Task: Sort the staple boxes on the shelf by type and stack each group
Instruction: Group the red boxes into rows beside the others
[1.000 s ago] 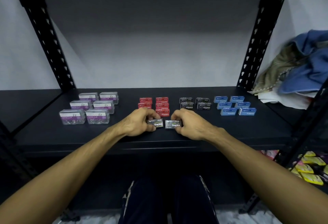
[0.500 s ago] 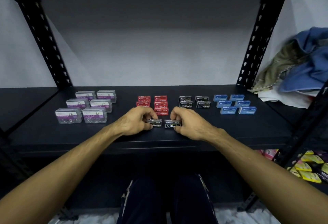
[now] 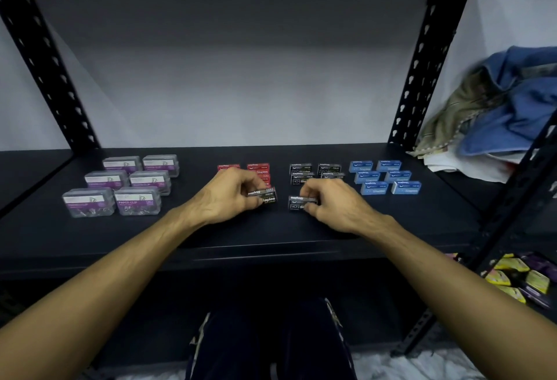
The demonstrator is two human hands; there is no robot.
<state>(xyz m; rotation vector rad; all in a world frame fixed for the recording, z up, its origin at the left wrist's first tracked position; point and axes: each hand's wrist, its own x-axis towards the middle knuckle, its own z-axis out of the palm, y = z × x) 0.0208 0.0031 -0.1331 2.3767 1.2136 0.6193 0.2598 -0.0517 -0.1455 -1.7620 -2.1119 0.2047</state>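
On the black shelf [image 3: 271, 238], my left hand [image 3: 229, 199] grips a black staple box [image 3: 265, 196], lifted slightly and tilted. My right hand [image 3: 328, 202] holds a second black staple box [image 3: 297, 203] near the front middle. Behind my hands lie red staple boxes [image 3: 257, 168], partly hidden by my left hand, and black staple boxes [image 3: 315, 170]. Blue staple boxes [image 3: 387, 177] form two rows to the right. Clear purple-labelled paper clip boxes [image 3: 120, 184] sit at the left.
Perforated black uprights [image 3: 422, 57] frame the shelf on both sides. A heap of blue and olive cloth [image 3: 506, 102] lies on the right end of the shelf. Yellow packets [image 3: 518, 277] fill a lower shelf at the right. My knees show below the front edge.
My hands have drawn apart, each carrying its black staple box; the left box has risen and tilted. The view has also shifted slightly.
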